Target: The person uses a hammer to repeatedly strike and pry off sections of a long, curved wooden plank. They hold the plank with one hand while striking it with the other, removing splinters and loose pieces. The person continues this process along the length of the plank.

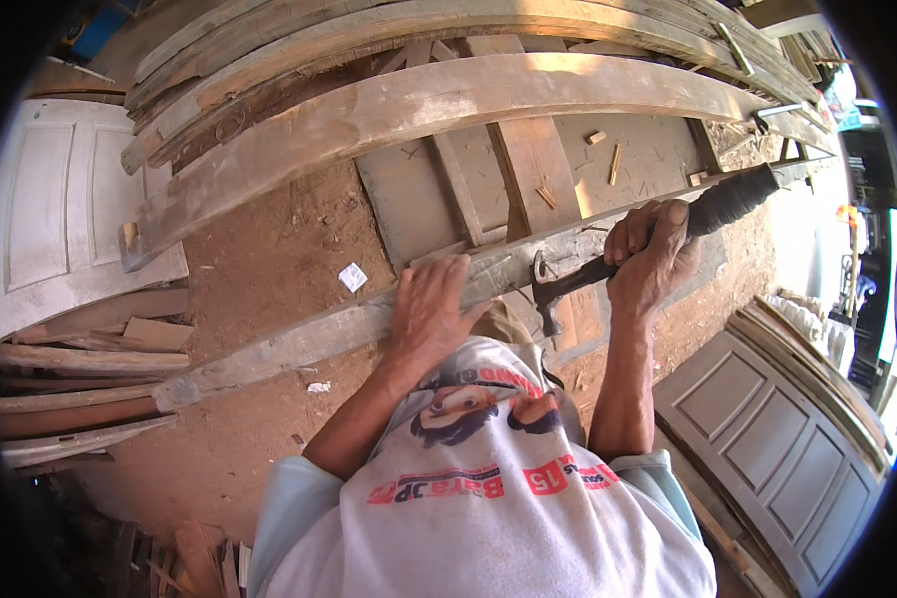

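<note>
A long grey wooden beam (299, 341) runs slantwise in front of me, from lower left to upper right. Across its top lies my left hand (431, 311), palm down and fingers extended over the wood, holding nothing. My right hand (654, 249) is wrapped around the handle of a claw hammer (733, 201). The handle is dark, with a thick black ribbed grip pointing to the upper right. The hammer's metal head is at the near side of the beam, between my two hands; whether it touches the wood I cannot tell.
Beyond lies another long beam (369, 120), with stacked planks (319, 50) behind it. Crosspieces and wood scraps (615, 162) are below. A white panelled door (60, 209) stands left, above piled boards (90, 369). A grey panelled door (767, 429) leans at right.
</note>
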`<state>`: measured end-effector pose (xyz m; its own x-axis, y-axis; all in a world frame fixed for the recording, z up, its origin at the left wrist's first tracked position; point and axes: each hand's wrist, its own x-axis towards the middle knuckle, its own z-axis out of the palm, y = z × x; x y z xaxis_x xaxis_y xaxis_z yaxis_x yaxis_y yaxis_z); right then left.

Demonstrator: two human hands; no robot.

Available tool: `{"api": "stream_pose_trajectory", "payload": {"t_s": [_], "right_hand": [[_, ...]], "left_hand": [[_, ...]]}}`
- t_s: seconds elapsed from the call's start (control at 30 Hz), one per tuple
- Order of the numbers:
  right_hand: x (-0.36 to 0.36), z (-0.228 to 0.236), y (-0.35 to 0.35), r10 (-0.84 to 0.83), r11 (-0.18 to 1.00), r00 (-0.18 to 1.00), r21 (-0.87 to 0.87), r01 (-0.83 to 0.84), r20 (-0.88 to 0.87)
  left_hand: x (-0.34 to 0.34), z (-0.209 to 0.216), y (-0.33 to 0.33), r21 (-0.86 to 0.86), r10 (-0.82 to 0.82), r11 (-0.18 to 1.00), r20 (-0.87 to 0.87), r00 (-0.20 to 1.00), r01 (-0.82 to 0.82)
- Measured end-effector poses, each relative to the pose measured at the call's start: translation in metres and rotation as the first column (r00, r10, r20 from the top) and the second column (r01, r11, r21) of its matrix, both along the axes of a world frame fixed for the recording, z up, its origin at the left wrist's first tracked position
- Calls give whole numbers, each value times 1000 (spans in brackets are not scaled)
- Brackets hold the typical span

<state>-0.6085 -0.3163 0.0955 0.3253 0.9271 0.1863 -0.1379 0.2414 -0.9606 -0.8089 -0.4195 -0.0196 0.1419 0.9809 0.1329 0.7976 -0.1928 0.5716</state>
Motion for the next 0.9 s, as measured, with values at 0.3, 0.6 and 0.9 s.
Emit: {"api": "stream_pose_trajectory", "payload": {"t_s": [0.3,0.6,0.9], "right_hand": [[-62,-2,-42,229,966,680,-75,-248,696],[11,46,19,293,918,823,-384,-100,487],[-1,-11,71,326,935,664,-335,-120,673]], "left_hand": [[-3,3,2,-30,-80,996,-36,996,79],[1,-6,2,-24,-41,999,-46,998,39],[5,-2,1,-77,16,997,-64,998,-21]]}}
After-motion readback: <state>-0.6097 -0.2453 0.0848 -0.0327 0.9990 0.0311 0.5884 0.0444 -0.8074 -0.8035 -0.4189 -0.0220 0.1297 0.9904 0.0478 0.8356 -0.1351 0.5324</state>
